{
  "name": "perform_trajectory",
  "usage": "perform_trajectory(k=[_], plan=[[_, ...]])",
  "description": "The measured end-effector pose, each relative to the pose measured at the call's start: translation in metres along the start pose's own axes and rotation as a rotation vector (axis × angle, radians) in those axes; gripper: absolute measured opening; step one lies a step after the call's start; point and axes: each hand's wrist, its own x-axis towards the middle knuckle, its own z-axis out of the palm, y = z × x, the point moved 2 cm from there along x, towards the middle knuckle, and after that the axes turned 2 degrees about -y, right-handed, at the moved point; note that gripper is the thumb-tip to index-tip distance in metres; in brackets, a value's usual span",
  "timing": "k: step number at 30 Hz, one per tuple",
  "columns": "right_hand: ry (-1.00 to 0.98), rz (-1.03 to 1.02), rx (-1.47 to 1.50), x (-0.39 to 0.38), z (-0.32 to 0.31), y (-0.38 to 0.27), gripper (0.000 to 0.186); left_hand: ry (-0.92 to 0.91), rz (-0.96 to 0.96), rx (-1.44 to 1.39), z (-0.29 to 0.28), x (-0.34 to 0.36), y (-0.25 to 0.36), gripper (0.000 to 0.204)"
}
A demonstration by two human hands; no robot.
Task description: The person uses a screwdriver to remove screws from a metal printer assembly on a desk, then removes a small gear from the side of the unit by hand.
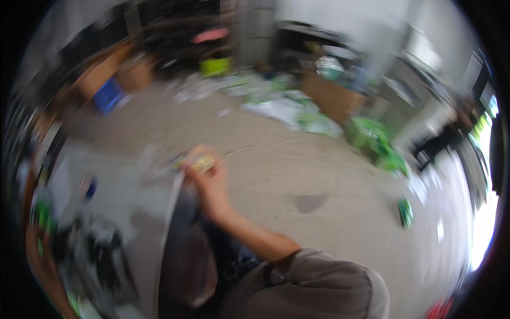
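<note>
Evidently, a small yellowish item (202,161), too blurred to identify, sits in the right hand (209,183), whose fingers are closed around it. Left of this hand lies the grey surface (114,173), bearing a blue-and-white object (88,187). Farther left, a blurred forearm shows; I cannot tell its hand's state. Rightward, a green can (405,213) is on the floor (340,175); beyond, green plastic bags (373,142).
</note>
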Motion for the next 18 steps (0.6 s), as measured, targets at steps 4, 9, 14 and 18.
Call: perform_trajectory(k=[4,9,14,18], plan=[[0.113,-0.053,0.053,0.039,-0.004,0.055,0.023,-0.021,0.033,-0.276,0.047,0.024,-0.004,0.019],[0.040,0.175,0.102,0.047,0.048,0.133,0.021,-0.135,-0.085,-0.202,0.018,0.031,-0.012,0.010],[-0.045,0.262,-0.117,0.044,0.045,0.141,0.020,-0.437,-0.191,-0.449,0.099,0.057,-0.053,0.010],[-0.151,0.268,-0.331,0.037,0.057,0.136,0.021,-0.662,-0.259,-0.490,0.193,0.060,-0.095,0.010]])
